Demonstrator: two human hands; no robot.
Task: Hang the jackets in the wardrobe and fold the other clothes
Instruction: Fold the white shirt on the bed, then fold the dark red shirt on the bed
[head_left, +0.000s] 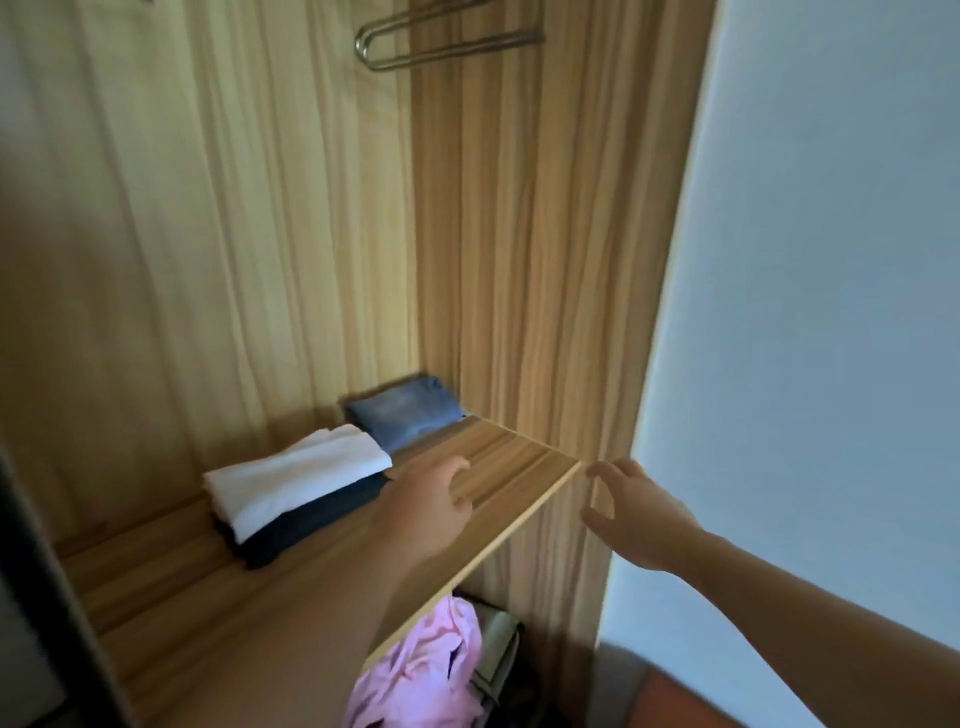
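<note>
On the wooden wardrobe shelf (519, 467) lies a folded white garment (296, 475) on top of a folded dark navy one (311, 525). Behind them, in the back right corner, sits a folded blue denim piece (410, 413). My left hand (434, 496) hovers over the shelf just right of the stack, fingers loosely curled and holding nothing. My right hand (631, 506) is off the shelf's front right corner, fingers spread and relaxed, holding nothing.
A metal pull-out hanging rail (441, 44) juts from the top of the wardrobe. Below the shelf lies a crumpled pink garment (426, 670) beside a dark bag (498, 644). A pale wall (805, 312) stands to the right.
</note>
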